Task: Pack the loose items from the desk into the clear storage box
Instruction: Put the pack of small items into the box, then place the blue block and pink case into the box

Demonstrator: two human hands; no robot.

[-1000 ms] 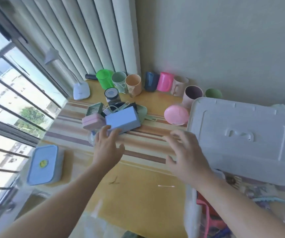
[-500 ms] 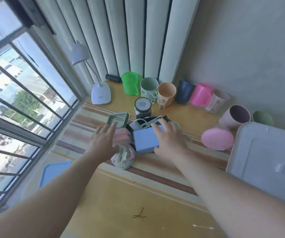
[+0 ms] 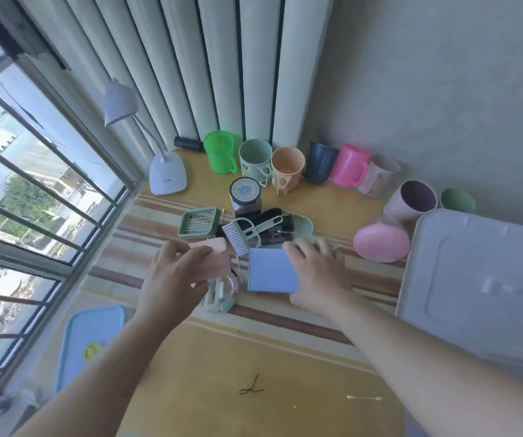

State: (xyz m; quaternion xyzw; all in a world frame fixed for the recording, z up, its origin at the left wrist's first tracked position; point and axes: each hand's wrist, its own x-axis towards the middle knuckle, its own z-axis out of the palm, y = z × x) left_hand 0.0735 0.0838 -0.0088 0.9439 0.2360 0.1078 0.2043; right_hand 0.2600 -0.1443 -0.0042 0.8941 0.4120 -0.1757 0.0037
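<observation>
both hands on boxes at the pile

left hand (image 3: 171, 275) grips a pink box (image 3: 214, 258), long axis running toward 2 o'clock; right hand (image 3: 320, 272) lies spread on the flat blue box (image 3: 271, 275) on the surface (image 3: 253, 351); storage box lid (image 3: 477, 291) at 3 o'clock.

A barred window (image 3: 26, 197) occupies the left side and admits bright daylight. Pale vertical blinds (image 3: 209, 67) hang in the corner beyond the bench (image 3: 222, 367). A plain grey-green wall (image 3: 436, 83) fills the right side. The bench surface is yellow, with a striped mat (image 3: 285, 320) across its middle. A white desk lamp (image 3: 165, 171) stands at the far left corner.
</observation>
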